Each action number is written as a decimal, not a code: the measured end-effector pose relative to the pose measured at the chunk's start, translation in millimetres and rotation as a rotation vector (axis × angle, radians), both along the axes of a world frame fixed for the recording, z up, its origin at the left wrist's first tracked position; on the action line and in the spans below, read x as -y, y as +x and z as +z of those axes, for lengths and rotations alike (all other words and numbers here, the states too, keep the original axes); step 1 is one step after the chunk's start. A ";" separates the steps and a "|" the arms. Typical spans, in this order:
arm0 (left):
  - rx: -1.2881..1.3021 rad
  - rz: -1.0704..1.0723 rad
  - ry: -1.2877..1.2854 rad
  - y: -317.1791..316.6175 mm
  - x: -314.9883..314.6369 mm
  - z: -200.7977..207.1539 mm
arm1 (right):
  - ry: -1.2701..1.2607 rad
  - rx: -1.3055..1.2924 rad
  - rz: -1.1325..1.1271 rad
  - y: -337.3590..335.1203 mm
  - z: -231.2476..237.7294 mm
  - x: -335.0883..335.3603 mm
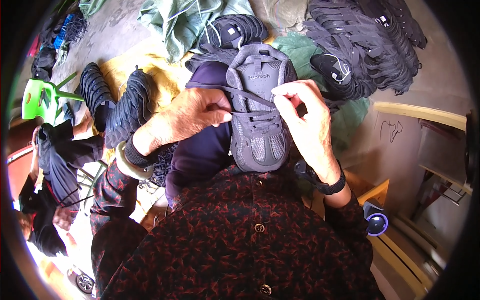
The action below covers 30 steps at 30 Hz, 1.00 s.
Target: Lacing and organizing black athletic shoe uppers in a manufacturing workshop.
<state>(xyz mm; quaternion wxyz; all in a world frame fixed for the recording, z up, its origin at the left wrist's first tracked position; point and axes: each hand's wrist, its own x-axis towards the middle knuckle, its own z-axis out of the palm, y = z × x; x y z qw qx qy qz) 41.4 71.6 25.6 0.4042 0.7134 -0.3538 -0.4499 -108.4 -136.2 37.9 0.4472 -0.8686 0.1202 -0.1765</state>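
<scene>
A dark grey sneaker upper (259, 142) lies across my lap with its toe toward me and its tongue (260, 75) away from me. A flat grey shoelace (247, 94) runs through its lower eyelets and crosses over the front. On the shoe's left side my left hand (192, 114) is closed, thumb and fingers pinching the lace. My right hand (307, 120) is at the right row of eyelets, thumb and forefinger pinched together on the lace. Part of the lace passes behind my left hand and is hidden.
Nested stacks of dark uppers (367, 50) lie at the far right, with more stacks (125, 107) at the left on yellow sacking (162, 70). Green sacking (170, 25) is at the back. A bright green plastic seat (37, 97) and another person (65, 160) are at the left.
</scene>
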 end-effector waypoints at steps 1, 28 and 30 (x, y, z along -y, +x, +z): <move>-0.055 0.002 -0.019 3.2 -4.3 -0.6 | -0.014 -0.002 0.021 1.1 3.0 -1.2; 0.001 -0.053 -0.198 6.3 -78.9 66.1 | -0.020 -0.324 0.875 82.6 58.3 9.8; 0.093 -0.073 -0.171 6.1 -89.4 53.1 | -0.085 -0.355 0.773 72.1 69.5 31.5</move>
